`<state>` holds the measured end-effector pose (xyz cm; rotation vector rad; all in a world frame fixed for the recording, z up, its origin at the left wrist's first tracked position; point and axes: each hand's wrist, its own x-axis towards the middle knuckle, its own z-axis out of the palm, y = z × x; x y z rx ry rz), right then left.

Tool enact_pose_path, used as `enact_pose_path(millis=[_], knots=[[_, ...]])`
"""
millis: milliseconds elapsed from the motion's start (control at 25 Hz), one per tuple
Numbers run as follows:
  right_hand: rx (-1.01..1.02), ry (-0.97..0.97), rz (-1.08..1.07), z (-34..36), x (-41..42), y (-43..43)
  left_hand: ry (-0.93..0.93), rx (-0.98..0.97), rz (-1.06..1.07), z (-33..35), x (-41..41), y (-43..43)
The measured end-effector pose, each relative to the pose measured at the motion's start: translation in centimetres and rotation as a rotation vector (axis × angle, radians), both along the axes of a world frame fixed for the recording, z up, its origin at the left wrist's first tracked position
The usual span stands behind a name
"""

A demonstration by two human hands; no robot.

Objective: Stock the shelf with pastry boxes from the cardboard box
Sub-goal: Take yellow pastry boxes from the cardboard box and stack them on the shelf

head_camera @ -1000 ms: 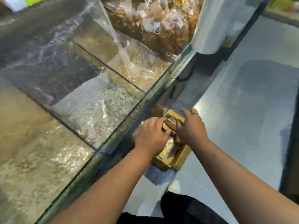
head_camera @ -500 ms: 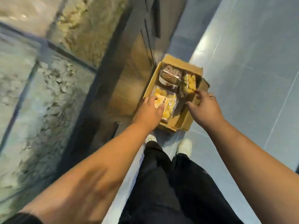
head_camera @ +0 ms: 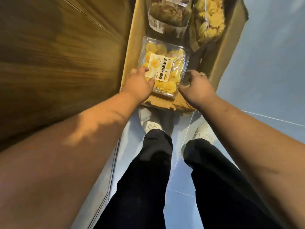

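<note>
While the person stands bent over the cardboard box (head_camera: 130, 47) on the floor (head_camera: 272, 63), both arms reach down into its near end, where a clear pastry box (head_camera: 166, 63) of yellow tarts lies flat with its white label up. The left hand (head_camera: 140, 83) sits on the near left corner of that pastry box, against the left wall of the cardboard box, with fingers and thumb curled over the lid's edge and the label, so it appears to grip that corner. The right hand (head_camera: 196, 86) hangs at the opposite near corner, fingers curled down into the gap towards the right wall; whether it has hold of the pack or only hovers beside it cannot be told. Taking opposite corners suits a wide, thin plastic pack, since one hand alone would likely flex or tip it. Further into the cardboard box lie a pack of brown pastries (head_camera: 168, 12) and, beside it to the right, a pack of pale cookies (head_camera: 209, 19), so several loads are judged to remain. A wooden cabinet (head_camera: 57, 55) runs just beside the left wall of the cardboard box, and the person's white shoes (head_camera: 148, 119) stand just short of its near edge, close enough for a straight lift. No shelf is in view.
</note>
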<state>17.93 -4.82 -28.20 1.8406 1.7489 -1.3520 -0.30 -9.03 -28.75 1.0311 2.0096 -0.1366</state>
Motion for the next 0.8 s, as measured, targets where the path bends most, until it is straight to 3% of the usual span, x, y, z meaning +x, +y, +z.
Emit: enact_pose_path(millis=[240, 400, 600, 800], knots=[[-0.148, 0.017, -0.055, -10.9, -0.2, -1.4, -0.050, -0.121, 0.090, -9.5, -0.2, 1.3], [-0.286, 0.083, -0.213, -15.7, -1.0, -0.5, 0.003, -0.184, 0.147, -13.7, -0.9, 2.4], [-0.334, 0.022, -0.489, -17.5, -2.0, 1.6, 0.095, -0.169, 0.383, -15.7, -1.2, 4.3], [-0.270, 0.023, -0.573, -13.7, -1.2, 1.4, 0.172, -0.099, 0.393, -12.5, -0.9, 3.0]])
